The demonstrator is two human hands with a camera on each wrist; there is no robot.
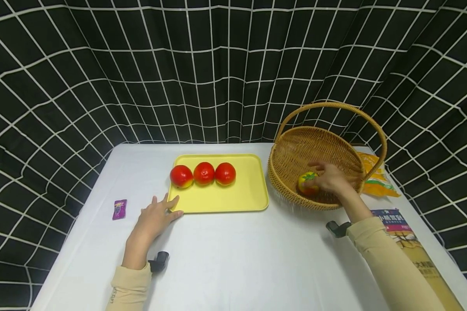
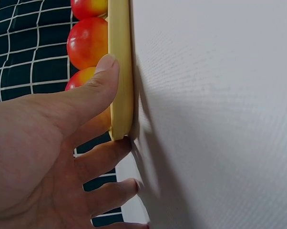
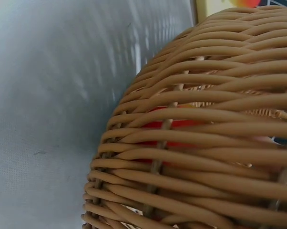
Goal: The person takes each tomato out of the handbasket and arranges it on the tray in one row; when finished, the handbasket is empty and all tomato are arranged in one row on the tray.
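Note:
In the head view, my left hand [image 1: 155, 218] is at the front left corner of a yellow tray [image 1: 214, 203], fingers spread. Its thumb [image 2: 98, 88] touches the tray's rim in the left wrist view. Three red tomatoes [image 1: 204, 173] with yellow undersides sit in a row along the tray's back left. My right hand [image 1: 332, 178] reaches into a wicker basket [image 1: 315, 144], fingers apart over another tomato [image 1: 308, 176] with a green leafy top. The thumb overlaps that tomato; contact is unclear. In the right wrist view, the basket's woven wall [image 3: 205, 143] hides the hand, and red shows through the gaps.
A tall handle [image 1: 331, 105] arches over the basket. An orange packet [image 1: 377, 179] lies behind it to the right, with a printed long package [image 1: 408, 246] nearer me. A small purple packet [image 1: 119, 209] lies left on the white table [image 1: 237, 259]. Black grid cloth [image 1: 225, 65] surrounds the table.

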